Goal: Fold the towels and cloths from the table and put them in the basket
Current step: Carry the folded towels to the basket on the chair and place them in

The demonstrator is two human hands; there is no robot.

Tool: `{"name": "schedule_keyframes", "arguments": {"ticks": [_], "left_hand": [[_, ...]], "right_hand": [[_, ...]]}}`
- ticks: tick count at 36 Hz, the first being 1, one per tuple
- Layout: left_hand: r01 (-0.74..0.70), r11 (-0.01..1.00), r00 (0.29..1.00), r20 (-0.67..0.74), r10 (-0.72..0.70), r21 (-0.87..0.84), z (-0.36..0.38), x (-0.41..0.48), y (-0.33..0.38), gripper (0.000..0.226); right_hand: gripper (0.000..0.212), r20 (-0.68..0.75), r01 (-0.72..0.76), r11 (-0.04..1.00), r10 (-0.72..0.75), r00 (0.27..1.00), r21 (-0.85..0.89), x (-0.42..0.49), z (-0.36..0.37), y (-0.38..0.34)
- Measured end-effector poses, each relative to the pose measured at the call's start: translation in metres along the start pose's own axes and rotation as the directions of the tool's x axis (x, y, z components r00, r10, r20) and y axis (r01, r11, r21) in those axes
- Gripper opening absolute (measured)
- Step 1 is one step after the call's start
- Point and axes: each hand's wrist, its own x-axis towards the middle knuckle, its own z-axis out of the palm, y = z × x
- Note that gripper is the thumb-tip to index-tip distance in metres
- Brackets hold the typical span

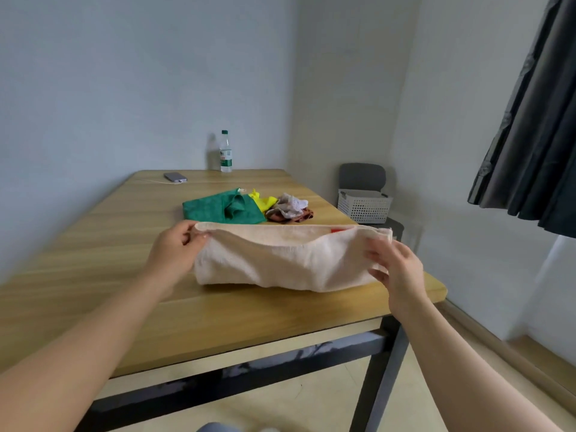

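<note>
Beige towel over table, 2 top corners pinched in left grip and right grip; bottle label illegible.

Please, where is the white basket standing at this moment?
In the head view the white basket stands off the table, to its right, on a dark chair near the room's corner, beyond the beige towel.

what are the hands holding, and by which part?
Both hold the beige towel by the two ends of its upper edge: left hand pinches the left end, right hand the right end. Its lower part rests on the table.
</note>
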Motion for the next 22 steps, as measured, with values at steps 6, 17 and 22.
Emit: {"name": "schedule_keyframes", "arguments": {"ticks": [6, 17, 22], "left_hand": [[0.051, 0.999, 0.995, -0.088, -0.051, -0.001, 0.024, 0.029, -0.02, 0.009], [0.128, 0.984, 0.983, -0.144, -0.11, 0.122, 0.067, 0.132, -0.039, 0.037], [0.375, 0.906, 0.915, 0.079, -0.396, 0.194, 0.083, 0.148, -0.071, 0.055]], "right_hand": [[0.017, -0.067, 0.124, 0.654, -0.26, 0.963, -0.747, 0.035, 0.009, 0.015], [0.016, -0.077, 0.167, 0.804, -0.255, 0.964, -0.571, 0.116, 0.053, 0.014], [0.048, 0.013, 0.057, 0.743, -0.065, 0.998, -0.667, 0.153, 0.077, 0.023]]}}
